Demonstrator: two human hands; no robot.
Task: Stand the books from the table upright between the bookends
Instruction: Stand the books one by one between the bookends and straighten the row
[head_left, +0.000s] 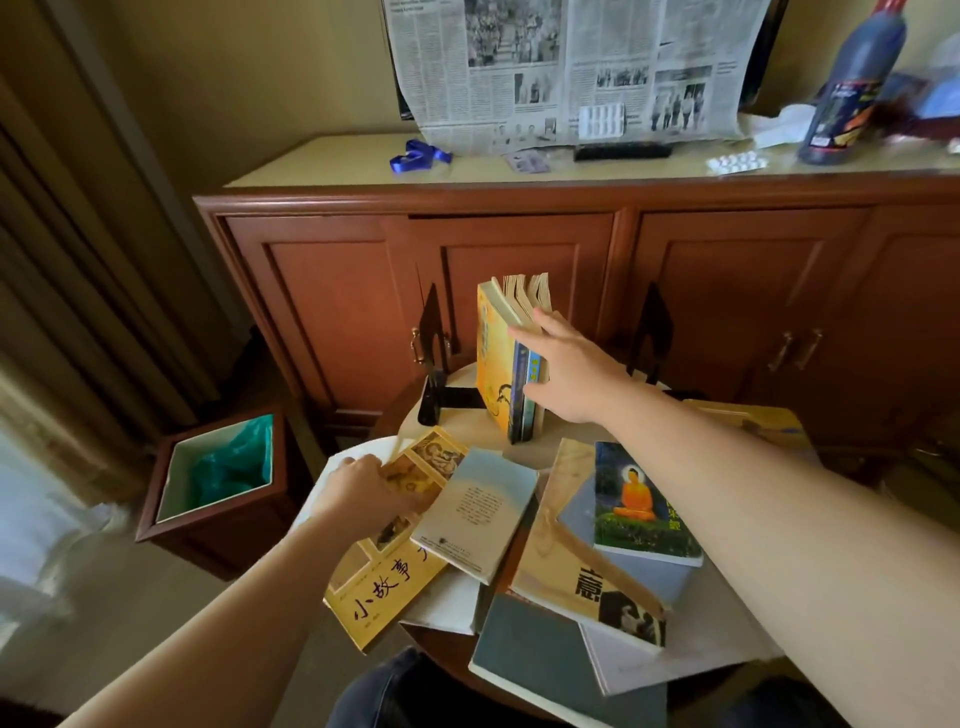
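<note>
**Right hand steadies the standing books; left hand on a flat one**

Your right hand (566, 371) lies with straight fingers against the upright books (511, 358), palm flat on their right side, gripping nothing. Three spines show there: a yellow one on the left, then a dark blue and a lighter blue; more may stand behind, I cannot tell. Their long axes run vertical, spines toward you, and they lean slightly to 11 o'clock.

Your left hand (369, 491) rests on the yellow book (384, 577) lying flat at 8 o'clock of the table (727, 618); its fingertips are hidden, so I cannot tell whether it grips. That book's long axis runs from 7 to 1 o'clock, and its cover reads "小故事".

Two black bookends (435, 358) stand at 12 o'clock, one left of the upright books and well apart from them, the other (652, 332) right, behind your wrist.

About seven more books lie flat, overlapping: a pale one (475, 512) on the yellow book, a green one (641, 506) showing a seated orange-robed figure, and others beneath.

Beyond stands a cabinet (519, 249) bearing a newspaper (571, 67) and a bottle (852, 88); a bin (218, 478) sits at 9 o'clock.
</note>
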